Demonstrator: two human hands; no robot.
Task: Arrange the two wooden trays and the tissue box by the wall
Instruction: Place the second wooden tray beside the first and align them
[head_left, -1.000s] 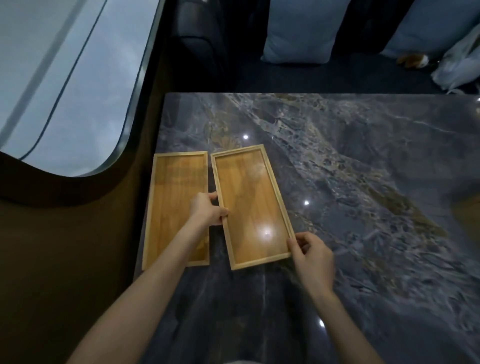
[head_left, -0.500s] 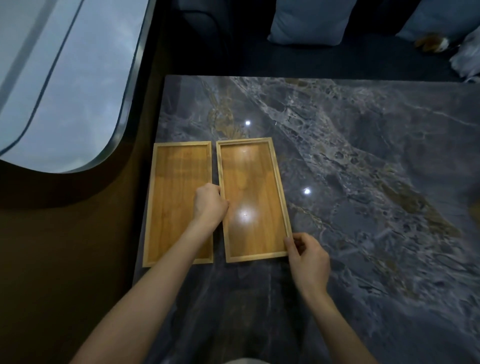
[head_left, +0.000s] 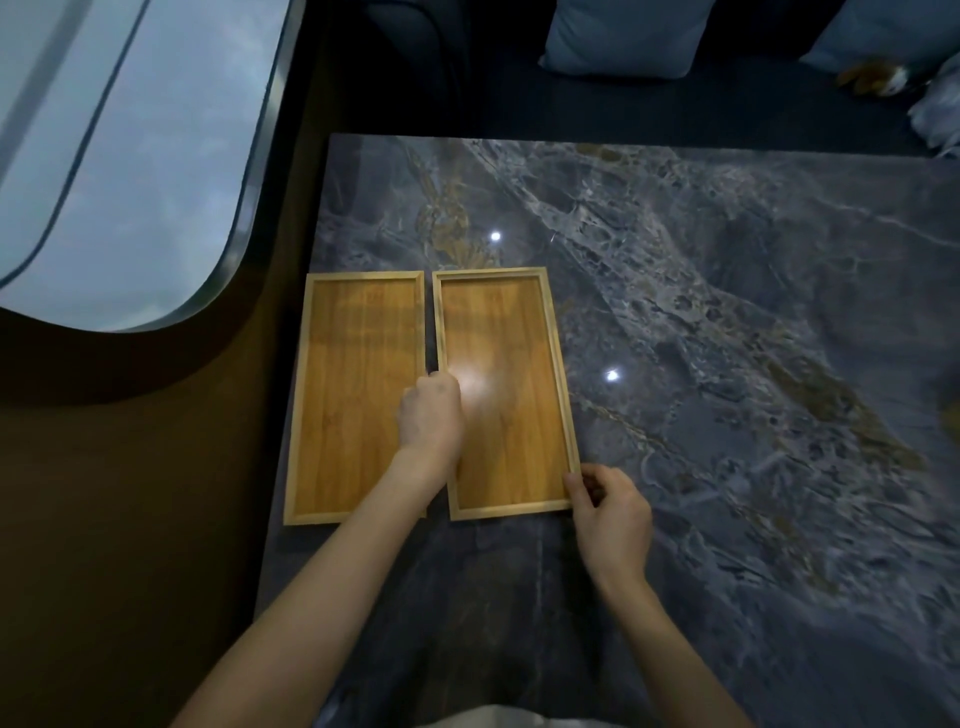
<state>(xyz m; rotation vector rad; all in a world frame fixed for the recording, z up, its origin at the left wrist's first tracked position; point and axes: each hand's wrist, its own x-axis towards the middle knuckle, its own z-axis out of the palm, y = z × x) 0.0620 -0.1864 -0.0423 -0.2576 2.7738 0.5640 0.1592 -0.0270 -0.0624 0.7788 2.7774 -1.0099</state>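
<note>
- Here, the left tray (head_left: 358, 395), a shallow rectangle of warm wood with a pale raised rim, lies flat along the wall-side edge of the marble table (head_left: 727, 364), just left of the left hand's knuckles.
- The left hand (head_left: 431, 413) rests curled at the narrow gap between the trays; whether its fingers pinch a rim cannot be told.
- The right tray (head_left: 506, 395), matching and glossy under a light's glare, sits parallel and just apart from its twin.
- The right hand (head_left: 610, 512) pinches that tray's near right corner, thumb on the rim.
- The step looks like squaring the second tray; next, probably, fetching the tissue box, which is out of view.
</note>
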